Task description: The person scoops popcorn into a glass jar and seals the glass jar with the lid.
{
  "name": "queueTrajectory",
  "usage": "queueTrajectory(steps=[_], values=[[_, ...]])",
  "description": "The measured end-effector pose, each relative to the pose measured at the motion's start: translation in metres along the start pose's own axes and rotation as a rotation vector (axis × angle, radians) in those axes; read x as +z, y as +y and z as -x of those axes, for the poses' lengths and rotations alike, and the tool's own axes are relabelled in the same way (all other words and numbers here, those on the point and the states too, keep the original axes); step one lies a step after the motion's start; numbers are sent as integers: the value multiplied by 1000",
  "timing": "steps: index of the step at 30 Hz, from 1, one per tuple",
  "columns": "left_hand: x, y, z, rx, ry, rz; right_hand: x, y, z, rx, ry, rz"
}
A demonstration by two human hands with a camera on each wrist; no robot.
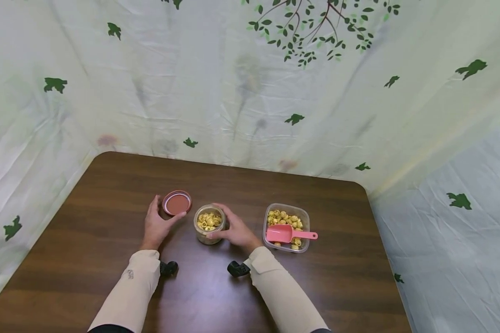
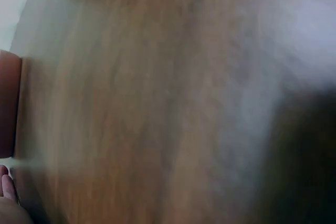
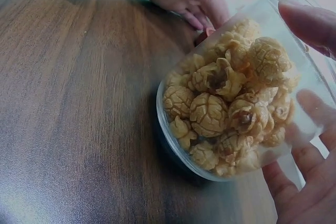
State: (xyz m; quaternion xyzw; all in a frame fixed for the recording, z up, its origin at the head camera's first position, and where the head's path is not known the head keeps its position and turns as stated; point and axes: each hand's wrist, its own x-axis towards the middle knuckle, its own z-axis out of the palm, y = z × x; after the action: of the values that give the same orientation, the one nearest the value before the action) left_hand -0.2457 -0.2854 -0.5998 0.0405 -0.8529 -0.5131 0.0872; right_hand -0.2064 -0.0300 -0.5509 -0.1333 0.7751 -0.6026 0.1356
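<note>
My right hand (image 1: 237, 229) grips an open clear jar (image 1: 204, 239) from its right side, thumb at the near side and fingers behind. Caramel popcorn (image 3: 220, 103) fills much of the jar, as the right wrist view shows through its wall. To the jar's left, a reddish-brown lid (image 1: 177, 204) lies on the table. My left hand (image 1: 158, 228) spans the lid's left side, fingers along the far left edge and thumb by the near edge. In the left wrist view, a narrow gap separates those fingers (image 2: 7, 186) from the lid (image 2: 9, 106).
A clear rectangular container (image 1: 266, 245) with more popcorn stands right of my right hand. Across it lies a pink scoop (image 1: 281, 233), its handle over the right rim. The brown wooden table (image 1: 216, 296) ends at a leaf-patterned curtain (image 1: 216, 92) behind.
</note>
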Motion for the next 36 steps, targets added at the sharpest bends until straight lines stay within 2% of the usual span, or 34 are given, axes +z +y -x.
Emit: queueTrajectory(steps=[4,9,13,18,27,36], values=[[5,-1,-6,-11,-23,-64,0,1,0,-10,-3,-4],[10,-4,-11,10,-42,-120,0,3,-2,-9,-7,-2],[12,-5,-13,31,-22,-122,0,3,-2,-14,-11,-16],[13,-3,-12,9,-3,-136,1,4,-3,-8,-12,-6],[10,-2,-11,13,-8,-140,2,6,-3,-18,-16,-28],[7,1,-10,-43,-42,-129,1,4,-3,-18,-18,-28]])
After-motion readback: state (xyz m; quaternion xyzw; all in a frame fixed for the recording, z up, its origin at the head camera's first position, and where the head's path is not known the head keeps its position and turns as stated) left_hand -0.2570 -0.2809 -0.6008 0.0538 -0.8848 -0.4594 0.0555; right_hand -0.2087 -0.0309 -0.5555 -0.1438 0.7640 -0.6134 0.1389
